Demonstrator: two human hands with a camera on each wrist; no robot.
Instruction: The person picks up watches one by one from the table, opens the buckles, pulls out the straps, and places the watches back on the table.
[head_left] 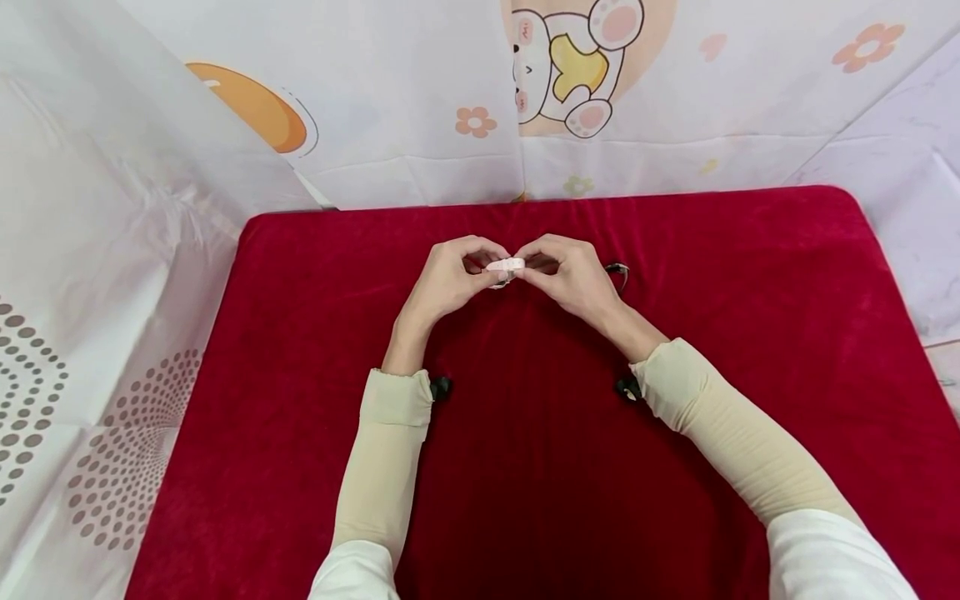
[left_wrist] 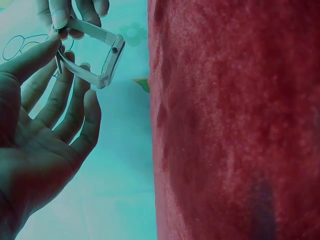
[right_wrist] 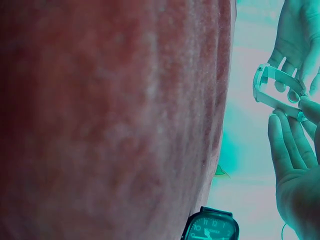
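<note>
Both hands hold a pale watch above the red counter, pinching its strap ends together.

Left hand [head_left: 448,282] and right hand [head_left: 572,277] meet over the far middle of the red counter [head_left: 750,350]; the white watch [head_left: 506,266] hangs between the fingertips, clear of the cloth; left wrist view shows the strap [left_wrist: 92,31] bent into a loop, left thumb and forefinger pinching one end at the clasp, remaining fingers loosely spread; right fingertips grip the other end, palm otherwise relaxed; a second, dark-faced watch [right_wrist: 212,229] lies on the counter just right of the right hand. Risk, as judged: both holds are light fingertip pinches, so a slip at the clasp could let the loop spring open and the watch drop onto the cloth; the clasp itself is too small to tell whether it is engaged.
</note>
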